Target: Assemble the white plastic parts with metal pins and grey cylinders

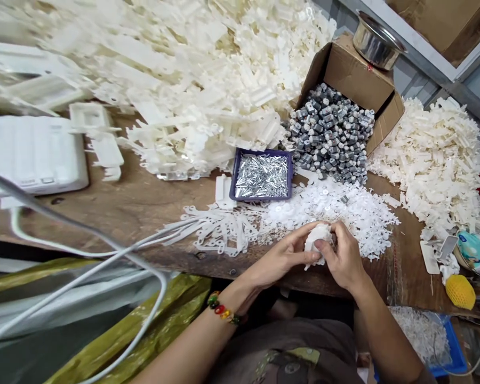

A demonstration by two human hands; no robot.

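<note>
While the person sits at the wooden workbench [152,213], both hands work close together just behind its front edge. The left hand [282,257], with a beaded bracelet [223,308] on its wrist, and the right hand [343,257] are curled nearly shut around a crumpled white plastic piece [318,240], holding it from either side with the right thumb pressed against it. The fingers hide much of the piece, so I can't make out its exact shape. It is held just in front of a heap of small white plastic discs [328,210], with a tangle of flat white plastic runners [224,232] off to the left.

Farther back stands a purple tray [235,176] of silver pins [262,176], right beside an open cardboard box [352,69] packed with grey metal cylinders [330,133], and a steel bowl [378,41] sits on the box's top flap. Great drifts of cream plastic parts [176,90] rise behind the tray, and another pile of white plastic parts [436,160] spreads to the right of the box. A white cable [64,217] loops across the left of the view, in front of the bench. Near the right edge lies a yellow netted ball [460,292], and a blue crate [456,352] of white pieces sits below the bench.
</note>
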